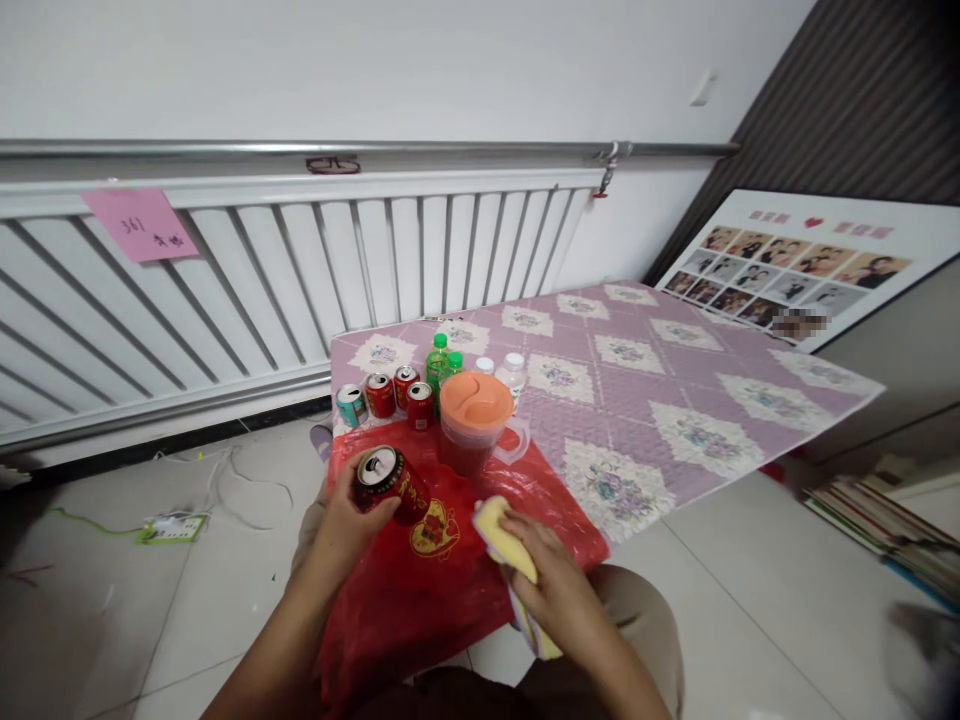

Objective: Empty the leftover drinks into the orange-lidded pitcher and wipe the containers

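My left hand (346, 517) is wrapped round a dark red drink can (406, 490), which tilts over a red plastic bag (420, 610) with a gold heart print. The can's top is opened and faces me. In my right hand (551, 575) is a folded yellow cloth (508, 540) with a purple edge, held to the right of the can. Just beyond stands a clear plastic pitcher (466, 455) with an orange lid (477, 400). Several opened cans, among them a teal can (351, 405) and a red can (420, 407), stand behind it to the left.
Green-capped bottles (439, 365) and white-capped bottles (512, 373) stand behind the pitcher. A purple flowered cloth (577, 375) covers the table. A radiator (420, 245) lines the wall. On the floor lie a power strip (172, 529) and cables; a photo board (795, 270) leans at right.
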Demonstrator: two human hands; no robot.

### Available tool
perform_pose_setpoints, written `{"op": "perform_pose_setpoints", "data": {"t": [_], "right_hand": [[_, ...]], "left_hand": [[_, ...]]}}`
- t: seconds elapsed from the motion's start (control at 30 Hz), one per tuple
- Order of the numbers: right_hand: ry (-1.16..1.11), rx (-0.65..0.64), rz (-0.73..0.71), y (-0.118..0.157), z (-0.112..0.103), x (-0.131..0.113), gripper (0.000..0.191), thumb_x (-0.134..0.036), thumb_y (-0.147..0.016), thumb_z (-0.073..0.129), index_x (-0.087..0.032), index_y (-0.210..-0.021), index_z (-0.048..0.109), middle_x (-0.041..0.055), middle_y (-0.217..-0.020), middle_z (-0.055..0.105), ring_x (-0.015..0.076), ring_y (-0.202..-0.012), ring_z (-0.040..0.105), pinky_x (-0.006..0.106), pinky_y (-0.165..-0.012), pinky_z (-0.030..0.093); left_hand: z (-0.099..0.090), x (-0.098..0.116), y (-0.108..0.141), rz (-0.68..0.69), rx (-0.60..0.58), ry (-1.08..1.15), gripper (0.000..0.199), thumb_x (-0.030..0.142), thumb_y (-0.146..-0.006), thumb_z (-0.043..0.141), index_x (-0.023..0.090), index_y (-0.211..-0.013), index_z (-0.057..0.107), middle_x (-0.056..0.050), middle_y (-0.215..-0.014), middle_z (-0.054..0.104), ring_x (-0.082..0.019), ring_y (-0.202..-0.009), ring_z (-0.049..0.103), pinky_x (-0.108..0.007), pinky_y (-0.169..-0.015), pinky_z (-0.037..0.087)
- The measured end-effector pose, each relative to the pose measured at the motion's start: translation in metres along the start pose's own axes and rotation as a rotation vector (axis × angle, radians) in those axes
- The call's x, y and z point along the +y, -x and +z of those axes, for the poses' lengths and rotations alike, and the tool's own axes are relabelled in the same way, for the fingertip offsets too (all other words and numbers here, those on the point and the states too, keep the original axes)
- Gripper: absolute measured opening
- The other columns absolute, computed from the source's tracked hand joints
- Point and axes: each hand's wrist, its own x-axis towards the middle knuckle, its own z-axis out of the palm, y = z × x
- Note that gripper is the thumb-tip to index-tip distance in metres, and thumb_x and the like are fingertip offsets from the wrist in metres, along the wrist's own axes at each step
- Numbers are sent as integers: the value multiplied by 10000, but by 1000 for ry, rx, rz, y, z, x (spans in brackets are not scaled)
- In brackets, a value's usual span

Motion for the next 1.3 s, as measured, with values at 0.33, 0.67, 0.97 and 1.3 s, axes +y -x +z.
{"op": "perform_pose_setpoints", "data": {"t": [0.33,0.67,0.97,1.3], "right_hand": [[158,133,133,-10,22,38,591,-277,-786,638,-217,-1368,556,162,-1422,557,370,-1326,480,622,-1056,392],[-314,42,75,-25,40,-33,865,-159,-630,723,-254,-1452,468,126,-1423,562,338,-1329,495,543,-1118,373],[-373,188,151,-14,34,-10,807,-144,-573,712,-230,-1354,530,131,-1331,630,337,-1239,581,522,-1071,435],[-346,516,370,-47,-44,82,582,-384,-674,751,-197,-1197,578,100,-1053,724,287,-926,692,458,-858,545]], "left_hand": [[24,16,14,-14,-82,-52,627,225,-664,739,209,-1251,519,-99,-1284,619,-296,-1223,594,-469,-1089,463],[60,22,35,24,-311,59,673,172,-614,690,205,-1266,527,-119,-1292,631,-323,-1240,589,-503,-1097,465],[79,7,43,87,-444,85,856,242,-662,766,217,-1427,383,-162,-1473,489,-347,-1370,475,-517,-1147,410],[16,-32,20,-60,-29,-289,518,487,-833,593,256,-1295,555,-89,-1403,577,-325,-1328,524,-548,-1148,392]]}}
